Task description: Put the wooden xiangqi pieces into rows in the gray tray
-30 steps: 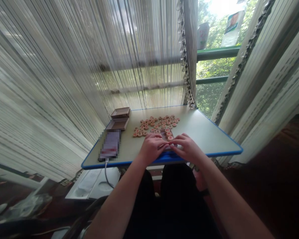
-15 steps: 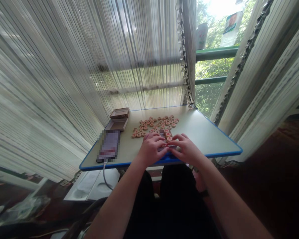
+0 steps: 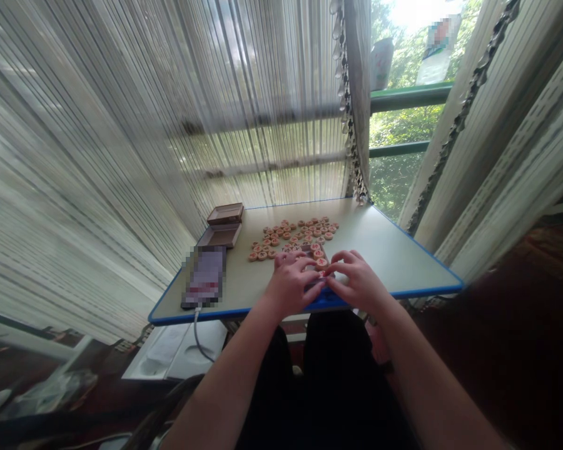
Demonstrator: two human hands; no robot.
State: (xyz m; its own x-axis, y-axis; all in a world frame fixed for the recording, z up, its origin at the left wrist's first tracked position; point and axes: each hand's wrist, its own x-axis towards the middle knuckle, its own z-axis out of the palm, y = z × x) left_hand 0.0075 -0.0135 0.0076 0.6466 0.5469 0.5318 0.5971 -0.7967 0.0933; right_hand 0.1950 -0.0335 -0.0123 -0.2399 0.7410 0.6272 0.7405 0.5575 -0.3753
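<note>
Round wooden pieces with red and dark marks lie scattered over the middle of the pale table. A small box sits near the front edge, with a row of red-marked pieces in it. My left hand rests over the box's left side, fingers bent and apart, thumb near the front piece. From the right, my right hand reaches the box, its fingertips touching or close to the front piece. Fingers cover part of the box, so whether either hand grips that piece is unclear.
Two open brown box parts stand at the table's back left. A phone with a cable lies in front of them. The table has a blue edge. Curtains hang behind and beside it.
Both hands have shifted slightly right and opened a little, showing more of the front piece between them. The camera view has moved slightly.
</note>
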